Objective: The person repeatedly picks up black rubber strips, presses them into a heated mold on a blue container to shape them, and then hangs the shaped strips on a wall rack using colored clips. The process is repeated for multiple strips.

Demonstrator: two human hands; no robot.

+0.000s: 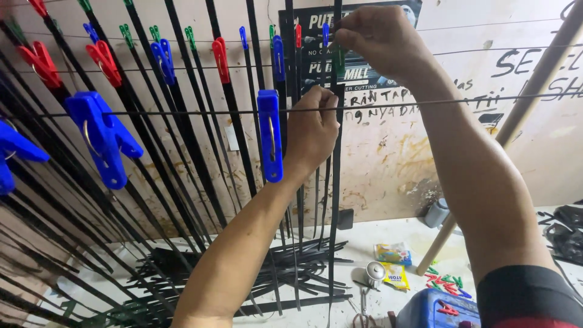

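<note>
Black strips [182, 121] on wires, pegs blue [269, 133], red [221, 59], green [339, 59]; white worktop [340, 243], beige stained wall [388, 158].

There is a single view, from a camera worn on the person's head. It faces forward and slightly down at a stained wall [388, 164] close ahead, with both raised forearms filling the middle and right of the frame. The left hand [311, 130] and right hand [381, 37] sit very near the lens, the right higher, almost at the top edge. Wires [182, 112] with hanging black strips [182, 140] stretch away left of the hands; below them the floor [364, 243] shows, far lower
</note>
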